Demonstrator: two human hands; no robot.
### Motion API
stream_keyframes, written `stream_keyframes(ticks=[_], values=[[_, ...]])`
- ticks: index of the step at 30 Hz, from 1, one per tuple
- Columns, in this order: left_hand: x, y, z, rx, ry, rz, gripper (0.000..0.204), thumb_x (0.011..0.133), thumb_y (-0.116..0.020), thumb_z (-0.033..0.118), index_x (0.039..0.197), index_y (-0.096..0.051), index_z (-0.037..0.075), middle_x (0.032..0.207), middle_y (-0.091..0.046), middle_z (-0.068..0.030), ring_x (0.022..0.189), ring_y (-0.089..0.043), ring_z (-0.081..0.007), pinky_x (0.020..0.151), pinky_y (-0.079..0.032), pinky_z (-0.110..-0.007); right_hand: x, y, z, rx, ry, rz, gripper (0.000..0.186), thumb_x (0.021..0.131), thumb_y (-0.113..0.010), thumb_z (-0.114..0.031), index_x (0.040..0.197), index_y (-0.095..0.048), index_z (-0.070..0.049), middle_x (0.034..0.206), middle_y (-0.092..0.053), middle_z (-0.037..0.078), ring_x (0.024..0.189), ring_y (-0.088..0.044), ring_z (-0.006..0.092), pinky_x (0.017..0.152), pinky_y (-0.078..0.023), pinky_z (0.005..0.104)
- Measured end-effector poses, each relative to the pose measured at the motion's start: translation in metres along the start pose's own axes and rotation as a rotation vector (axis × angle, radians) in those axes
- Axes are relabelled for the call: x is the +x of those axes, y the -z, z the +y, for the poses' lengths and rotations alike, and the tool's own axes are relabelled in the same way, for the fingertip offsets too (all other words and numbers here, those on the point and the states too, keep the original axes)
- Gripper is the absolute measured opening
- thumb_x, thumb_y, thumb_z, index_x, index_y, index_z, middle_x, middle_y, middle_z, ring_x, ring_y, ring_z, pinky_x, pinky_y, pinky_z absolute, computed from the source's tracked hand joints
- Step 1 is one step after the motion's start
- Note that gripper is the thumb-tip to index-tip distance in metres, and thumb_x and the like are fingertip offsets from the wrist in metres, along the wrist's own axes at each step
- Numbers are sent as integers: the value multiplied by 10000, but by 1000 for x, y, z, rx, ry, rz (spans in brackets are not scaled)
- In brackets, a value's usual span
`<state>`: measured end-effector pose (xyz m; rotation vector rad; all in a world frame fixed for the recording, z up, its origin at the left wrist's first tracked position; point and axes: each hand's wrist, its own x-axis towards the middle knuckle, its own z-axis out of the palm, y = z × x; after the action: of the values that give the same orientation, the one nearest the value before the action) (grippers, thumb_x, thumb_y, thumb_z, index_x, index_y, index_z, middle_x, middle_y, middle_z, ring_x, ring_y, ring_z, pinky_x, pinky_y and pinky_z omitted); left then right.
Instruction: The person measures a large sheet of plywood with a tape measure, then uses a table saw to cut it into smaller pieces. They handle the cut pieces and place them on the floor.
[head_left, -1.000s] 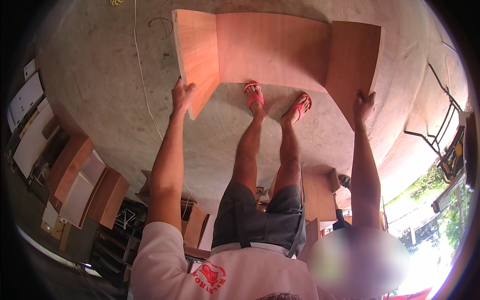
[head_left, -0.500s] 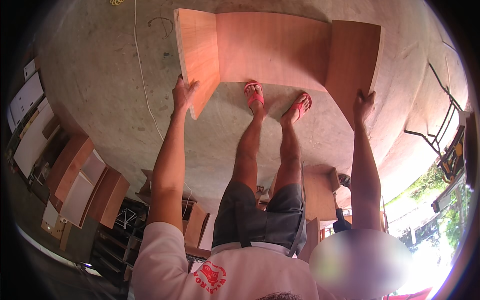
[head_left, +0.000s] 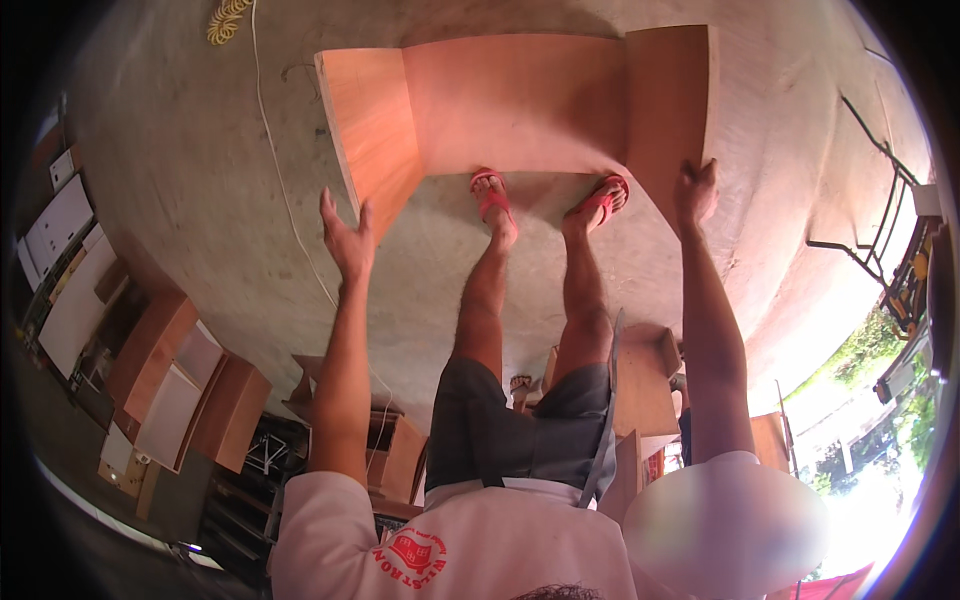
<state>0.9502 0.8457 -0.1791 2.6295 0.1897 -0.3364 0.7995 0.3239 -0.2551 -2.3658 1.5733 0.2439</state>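
Note:
A three-sided wooden panel unit (head_left: 515, 105), with a long back and two side panels, stands on the concrete floor in front of my feet. My left hand (head_left: 348, 238) is open beside the near edge of the left side panel (head_left: 372, 130), its fingers spread and the thumb close to the wood. On the other side, my right hand (head_left: 697, 197) is at the near edge of the right side panel (head_left: 668, 110), its fingers bent around that edge. Part of its grip is hard to make out.
A pale cord (head_left: 268, 140) runs along the floor at left, near a yellow coiled hose (head_left: 227, 20). Wooden cabinet pieces (head_left: 150, 350) lie at far left. Another wooden piece (head_left: 645, 385) is behind my legs. A black metal frame (head_left: 880, 220) stands at right.
The panel unit sits further left in the picture. My left hand has let go of the left side panel and spread its fingers. My right hand remains at the right panel's edge.

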Motion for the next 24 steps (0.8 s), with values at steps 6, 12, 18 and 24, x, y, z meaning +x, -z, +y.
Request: stream_keyframes(ticks=[6,12,18,24], values=[[-152,7,56,88,-100,-216,709,918,-689,276,1460,-353,-35,1440,-462,-268,1339,-446,-422,1113,-371,-468,4,11,-4,71,-35,-125,363,870,-637,-360,1146,-549,-142,951,-705,234,899,-661,480,768,-506,573],[-246,-11,139,96,-7,-441,655,910,-679,219,1436,-377,-29,1410,-480,-262,1295,-466,-438,1094,-385,-478,13,21,-5,164,65,-321,377,848,-644,-235,1205,-560,-143,930,-717,194,907,-680,439,796,-532,545],[-242,-29,218,66,-238,-457,641,916,-668,208,1440,-373,-14,1416,-467,-268,1316,-437,-446,1112,-371,-497,22,21,4,319,86,-365,501,834,-614,-194,1330,-574,-142,985,-706,223,957,-668,436,856,-524,532],[-203,-58,253,124,-401,-423,657,911,-671,200,1450,-364,-16,1435,-440,-288,1355,-382,-465,1155,-305,-519,37,22,23,447,112,-300,405,831,-587,-160,1227,-614,-78,997,-686,259,966,-647,463,862,-507,540]])
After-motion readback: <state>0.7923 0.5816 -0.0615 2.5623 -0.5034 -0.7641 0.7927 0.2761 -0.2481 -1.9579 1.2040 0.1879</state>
